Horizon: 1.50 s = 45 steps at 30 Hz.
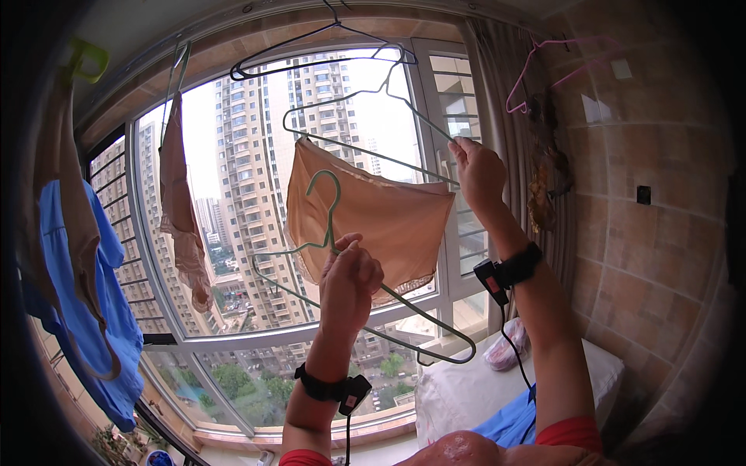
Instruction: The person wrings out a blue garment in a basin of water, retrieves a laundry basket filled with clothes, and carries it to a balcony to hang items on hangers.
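Note:
My left hand (352, 282) grips an empty green clothes hanger (417, 309) just below its hook, holding it in front of a tan garment. My right hand (481, 172) is raised higher, its fingers closed on the right end of a second green hanger (335, 102). From the lower bar of that second hanger hangs the tan garment (373, 215), spread wide, with a lacy lower edge. The upper hanger's hook reaches up to a dark hanger (303, 61) overhead; how the two meet is unclear.
Other clothes hang at left: a narrow tan garment (183, 204) and a blue garment (96, 291). A pink hanger (559, 43) is at upper right. Behind is a large window (192, 343). A white-covered surface (454, 384) below bears a plastic bag (506, 348) and blue cloth (507, 419).

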Tool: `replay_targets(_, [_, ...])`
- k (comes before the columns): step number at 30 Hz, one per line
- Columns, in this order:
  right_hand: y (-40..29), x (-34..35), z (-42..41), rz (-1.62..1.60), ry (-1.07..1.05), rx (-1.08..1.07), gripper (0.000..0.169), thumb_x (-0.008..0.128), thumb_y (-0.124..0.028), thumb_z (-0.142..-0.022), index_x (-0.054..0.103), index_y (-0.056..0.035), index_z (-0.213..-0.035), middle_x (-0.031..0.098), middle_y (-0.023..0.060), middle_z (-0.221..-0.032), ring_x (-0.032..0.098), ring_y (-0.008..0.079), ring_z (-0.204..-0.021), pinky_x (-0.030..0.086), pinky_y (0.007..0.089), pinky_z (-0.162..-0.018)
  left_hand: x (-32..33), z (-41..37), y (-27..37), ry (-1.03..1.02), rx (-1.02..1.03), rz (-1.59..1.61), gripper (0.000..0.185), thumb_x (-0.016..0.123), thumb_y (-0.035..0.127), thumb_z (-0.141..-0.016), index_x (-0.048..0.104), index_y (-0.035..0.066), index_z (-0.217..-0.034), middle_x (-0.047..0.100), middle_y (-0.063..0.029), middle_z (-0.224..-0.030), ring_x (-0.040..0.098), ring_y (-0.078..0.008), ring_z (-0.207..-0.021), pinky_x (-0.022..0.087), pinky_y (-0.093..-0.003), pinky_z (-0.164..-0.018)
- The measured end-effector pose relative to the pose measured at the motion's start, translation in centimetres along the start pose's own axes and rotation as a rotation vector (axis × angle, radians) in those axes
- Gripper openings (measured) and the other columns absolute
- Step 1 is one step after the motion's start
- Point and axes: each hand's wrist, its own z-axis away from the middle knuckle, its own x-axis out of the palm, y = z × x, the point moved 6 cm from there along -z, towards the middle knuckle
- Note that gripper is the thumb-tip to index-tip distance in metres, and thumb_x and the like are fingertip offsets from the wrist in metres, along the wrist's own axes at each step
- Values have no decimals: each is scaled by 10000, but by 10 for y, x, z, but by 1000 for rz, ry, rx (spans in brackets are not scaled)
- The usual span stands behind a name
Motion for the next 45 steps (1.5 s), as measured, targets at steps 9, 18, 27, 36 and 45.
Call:
replay_targets(9, [6,-66,33,-67,-27,3,264,557,-279,-882,662,-52,-967,668,111,-835,650,262,-721,509,337,-630,29,24,-10,18,-22,14,182,393,131,-952,497,38,-1069,330,-3,-582,354,-119,-503,295,-243,-464])
replay_targets(18, [15,-139,135,-286,-397,109,226,635,-177,-835,652,6,-967,635,177,-724,614,216,-592,469,296,-549,48,53,-55,96,-159,-130,170,459,136,-936,484,36,-1071,623,-116,-901,595,-217,-832,465,-300,-674])
replay_targets(27, [13,-190,258,-410,-616,373,179,591,-95,-837,637,7,-977,625,193,-784,612,332,-669,478,358,-605,37,109,-142,240,-409,220,271,333,92,-928,355,-37,-1166,476,-250,-1184,495,-369,-1127,397,-495,-995])
replay_targets(36, [27,-192,339,-709,-899,690,333,552,-304,-907,646,-12,-1037,619,61,-753,558,92,-668,464,225,-614,-16,158,-152,309,-801,-42,121,448,166,-946,497,55,-944,280,70,-581,247,-31,-462,164,-185,-377])
replay_targets(45, [121,-136,392,-469,-619,774,335,671,-137,-798,595,-8,-1098,649,92,-882,587,128,-687,483,253,-655,7,199,-132,-2,-1020,-261,241,385,209,-973,524,11,-966,259,83,-571,223,-18,-429,157,-195,-376])
